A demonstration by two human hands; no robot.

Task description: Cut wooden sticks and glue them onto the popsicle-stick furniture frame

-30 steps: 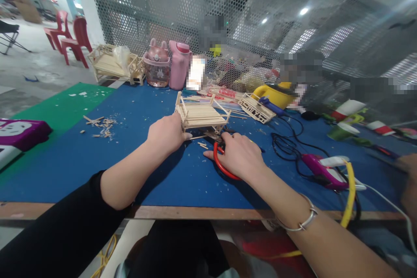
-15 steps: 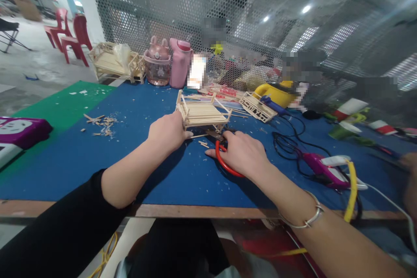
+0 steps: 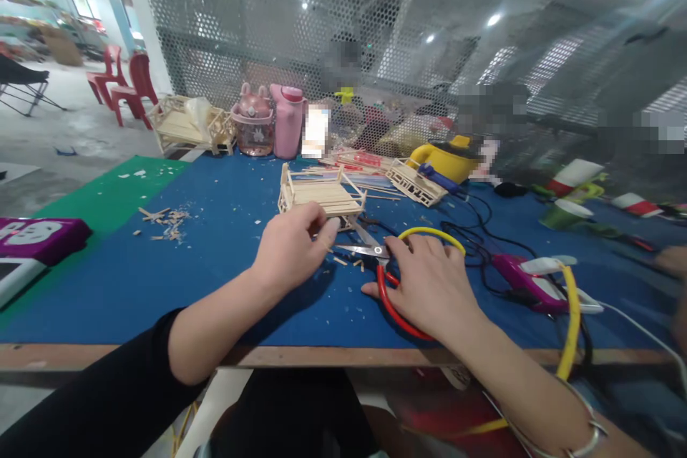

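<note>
My right hand [image 3: 434,283] is wrapped round the scissors [image 3: 377,252], which have one red and one yellow handle loop. Their blades are spread and point left. Just left of the blade tips, my left hand [image 3: 293,247] has its thumb and fingers curled together; whatever lies between them is too small to make out. Behind the left hand stands a small bed-like frame of wooden sticks [image 3: 322,195], upright on the blue table mat [image 3: 230,229], its near left part hidden by the fingers. Small cut stick pieces [image 3: 340,261] lie below the blades.
A pile of stick scraps [image 3: 166,222] lies left. Behind are loose sticks [image 3: 354,161], another stick model [image 3: 416,182], a larger one [image 3: 187,125], a pink bottle [image 3: 288,125] and a phone. A purple-white tool [image 3: 529,283] with black cables is on the right.
My left hand has come off the stick frame and now sits in front of it. My right hand has drawn back to the right with the scissors, whose blades have spread wider.
</note>
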